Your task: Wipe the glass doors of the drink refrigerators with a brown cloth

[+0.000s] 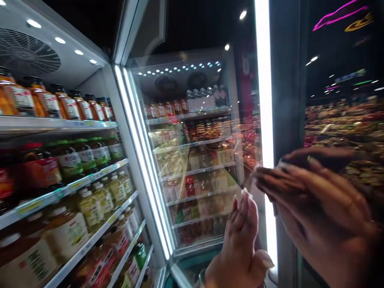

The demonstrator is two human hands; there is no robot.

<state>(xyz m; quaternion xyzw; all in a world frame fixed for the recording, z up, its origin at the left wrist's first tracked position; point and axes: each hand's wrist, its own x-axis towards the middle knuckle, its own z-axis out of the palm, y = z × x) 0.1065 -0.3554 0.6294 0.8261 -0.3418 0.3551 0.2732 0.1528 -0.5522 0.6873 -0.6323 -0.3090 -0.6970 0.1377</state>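
We see the glass door (198,160) of the cooler, which stands open in the middle, to the right of the shelves. Bottles on shelves and round fans appear in its glass. Before the lower part of this door is the left hand (240,240); its fingers are straight and close together, with the thumb apart, and whether the fingertips touch the glass we cannot tell. The right hand (324,200) is beside the bright light strip (264,100), with fingers pointing to the left; because it is blurred, we cannot tell if they hold something. Farther to the left, we find amber bottles (70,104) with black caps under a fan grille (28,52), and green-capped bottles (87,154) one shelf lower.
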